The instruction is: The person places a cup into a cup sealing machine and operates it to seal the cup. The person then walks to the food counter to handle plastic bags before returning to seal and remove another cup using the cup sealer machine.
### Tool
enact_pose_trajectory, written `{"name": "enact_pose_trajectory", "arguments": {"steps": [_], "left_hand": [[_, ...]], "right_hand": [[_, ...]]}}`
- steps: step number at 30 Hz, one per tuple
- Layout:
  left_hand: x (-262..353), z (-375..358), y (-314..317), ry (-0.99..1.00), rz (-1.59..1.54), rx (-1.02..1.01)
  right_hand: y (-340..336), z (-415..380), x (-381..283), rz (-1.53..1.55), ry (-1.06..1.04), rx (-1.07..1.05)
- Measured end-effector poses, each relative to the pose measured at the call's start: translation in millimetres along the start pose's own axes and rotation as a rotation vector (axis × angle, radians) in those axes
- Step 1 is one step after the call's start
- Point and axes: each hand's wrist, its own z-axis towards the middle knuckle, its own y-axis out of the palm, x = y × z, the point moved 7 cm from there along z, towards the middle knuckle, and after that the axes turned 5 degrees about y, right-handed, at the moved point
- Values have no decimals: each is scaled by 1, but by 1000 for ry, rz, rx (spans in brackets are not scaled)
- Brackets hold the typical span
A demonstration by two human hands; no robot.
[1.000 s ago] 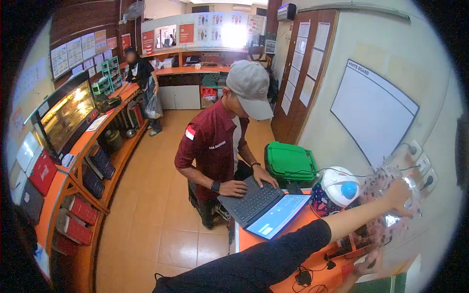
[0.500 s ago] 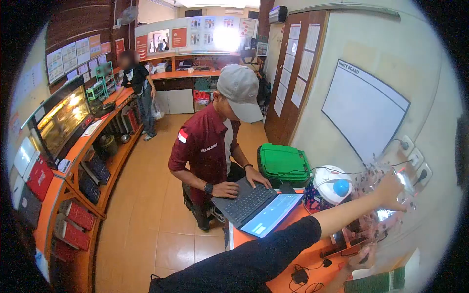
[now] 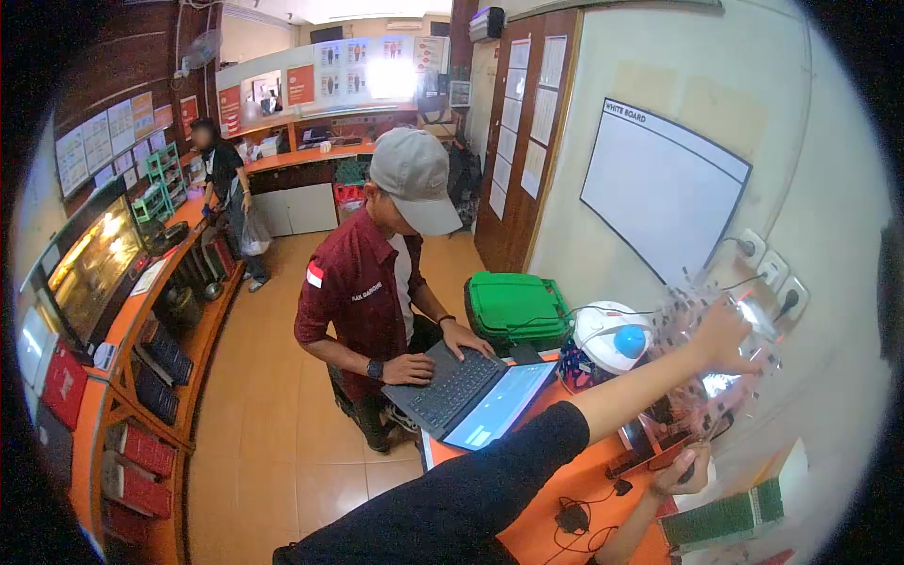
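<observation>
My left arm, in a black sleeve, reaches across to the right. At its end my left hand (image 3: 723, 339) grips a crinkled clear plastic wrap (image 3: 680, 315) with small dark squares, close to the wall. Shiny reflections show on the plastic beside the fingers. Lower down, my right hand (image 3: 680, 473) is closed round a dark-handled tool (image 3: 688, 472) whose thin tip points up toward the plastic; its exact kind I cannot tell. Under the wrap, on the orange table (image 3: 539, 525), stands a dark object (image 3: 640, 443), partly hidden by my left forearm.
A person in a maroon shirt (image 3: 356, 282) types on a laptop (image 3: 471, 395) at the table's edge. Beside it are a white-lidded container (image 3: 603, 325) and a green bin (image 3: 516, 306). Black cables (image 3: 573, 516) and a green box (image 3: 711, 520) lie nearby. Another person (image 3: 224, 179) stands far left.
The view has swung slightly right, so the room sits further left. My right hand and its tool have come up nearer the plastic. The far person's arm and bag have shifted.
</observation>
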Motion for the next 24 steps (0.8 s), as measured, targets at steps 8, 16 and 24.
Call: {"name": "enact_pose_trajectory", "arguments": {"steps": [8,16,24], "left_hand": [[2,-1,-6,23,26,45],[0,1,0,24,67,3],[-1,-1,1,28,28,54]], "right_hand": [[-1,-6,7,-17,9,4],[-4,-10,19,-35,13,4],[-3,-7,13,-51,30,41]]}}
